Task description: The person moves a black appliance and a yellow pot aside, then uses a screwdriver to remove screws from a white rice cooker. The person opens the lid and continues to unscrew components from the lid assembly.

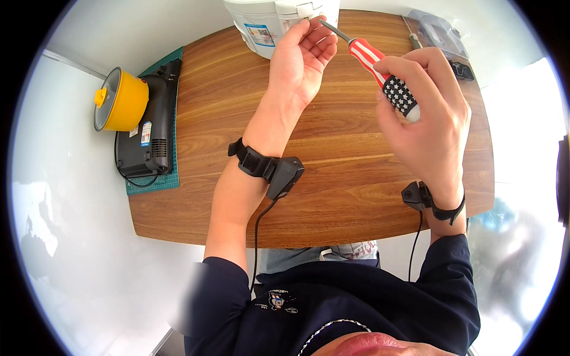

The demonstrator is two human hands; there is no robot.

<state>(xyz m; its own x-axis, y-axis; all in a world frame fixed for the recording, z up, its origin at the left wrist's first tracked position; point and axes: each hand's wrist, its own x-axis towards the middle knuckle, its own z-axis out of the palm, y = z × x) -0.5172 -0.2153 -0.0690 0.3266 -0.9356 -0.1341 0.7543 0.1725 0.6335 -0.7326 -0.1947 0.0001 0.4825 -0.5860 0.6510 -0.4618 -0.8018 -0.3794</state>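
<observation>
My right hand [430, 113] is wrapped round the handle of a screwdriver [365, 54], whose grip has red and white stripes and a dark end with white stars. The metal shaft points up and left, and its tip meets the fingertips of my left hand [300, 62]. That hand is palm up with curled fingers, its thumb and forefinger drawn together at the front of a white appliance [252, 18]. Whatever lies between those fingertips is too small to make out. Only the lower part of the appliance shows at the far edge.
On the left, a yellow pot [132, 99] with a lid sits by a black portable stove [142, 145] on a green cutting mat [169, 183]. A clear plastic case [439, 34] and a small black object [461, 71] lie at the far right of the wooden table [344, 178].
</observation>
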